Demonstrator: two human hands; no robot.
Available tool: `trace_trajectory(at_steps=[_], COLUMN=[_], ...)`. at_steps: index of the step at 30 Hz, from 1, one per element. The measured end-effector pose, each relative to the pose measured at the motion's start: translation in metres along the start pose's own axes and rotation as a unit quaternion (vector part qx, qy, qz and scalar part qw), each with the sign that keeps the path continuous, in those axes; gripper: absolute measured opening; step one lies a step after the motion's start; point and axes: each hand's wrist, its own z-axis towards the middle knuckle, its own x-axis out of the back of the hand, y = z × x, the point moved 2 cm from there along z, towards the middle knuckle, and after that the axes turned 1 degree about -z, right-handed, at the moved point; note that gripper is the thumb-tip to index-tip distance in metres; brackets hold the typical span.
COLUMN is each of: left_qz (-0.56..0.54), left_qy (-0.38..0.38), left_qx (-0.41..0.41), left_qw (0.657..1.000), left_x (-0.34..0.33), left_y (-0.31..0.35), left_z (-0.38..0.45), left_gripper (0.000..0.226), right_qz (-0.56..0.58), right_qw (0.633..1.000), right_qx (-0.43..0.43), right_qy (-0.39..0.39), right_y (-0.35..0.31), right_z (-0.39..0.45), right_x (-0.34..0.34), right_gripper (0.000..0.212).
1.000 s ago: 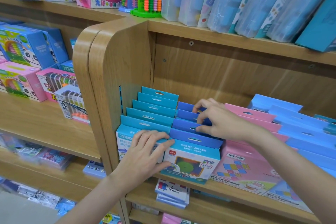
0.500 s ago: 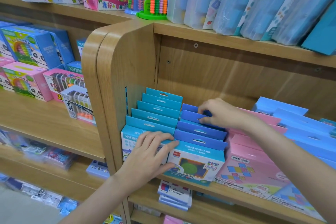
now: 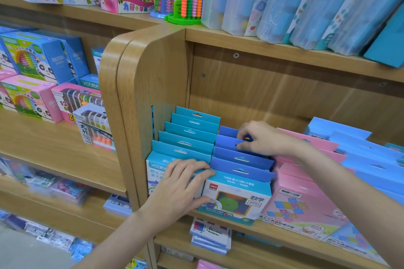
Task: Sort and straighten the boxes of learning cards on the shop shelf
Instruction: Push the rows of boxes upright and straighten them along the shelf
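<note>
Lying flat, fingers straight, on the front teal box [image 3: 162,172] at the shelf [image 3: 273,232] edge — left hand [image 3: 179,188]. Pinching a dark blue box tab [image 3: 227,143] in the rear of the next row — right hand [image 3: 261,138].

The front dark-blue box [image 3: 237,197] carries a red "deli" logo and the code "YX499". "XiSE" stands on the front teal box [image 3: 159,165] and on a blue box [image 3: 90,82] further left. The pink box [image 3: 299,207] reads "DUCKEY". A pink abacus box [image 3: 72,102] shows "12"
</note>
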Motion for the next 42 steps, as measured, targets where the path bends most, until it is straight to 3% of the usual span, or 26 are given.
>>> trace_trajectory(at_steps=[6,10,18,32,42], left_qz=[-0.002,-0.004,-0.017,-0.03,-0.04], left_qy=[-0.003,-0.007,-0.014,-0.029,-0.034], left_qx=[0.005,0.008,0.016,0.026,0.055], left_qw=[1.0,1.0,1.0,0.999,0.997], left_x=[-0.001,0.0,0.001,0.003,0.024], left_y=[0.0,0.001,0.001,0.002,-0.017], left_z=[0.0,0.0,0.0,0.001,-0.015], left_gripper=[0.049,0.048,0.047,0.048,0.042], right_qz=[0.028,0.094,0.023,0.014,0.081], right_qw=[0.999,0.995,1.0,0.999,0.992], right_qx=[0.031,0.042,0.004,0.014,0.044], right_qy=[-0.03,-0.003,-0.017,-0.031,0.089], right_y=[0.002,0.008,0.009,0.007,0.006], right_z=[-0.003,-0.011,-0.015,-0.011,-0.031], right_x=[0.003,0.017,0.013,0.013,0.02], right_gripper=[0.017,0.008,0.036,0.029,0.009])
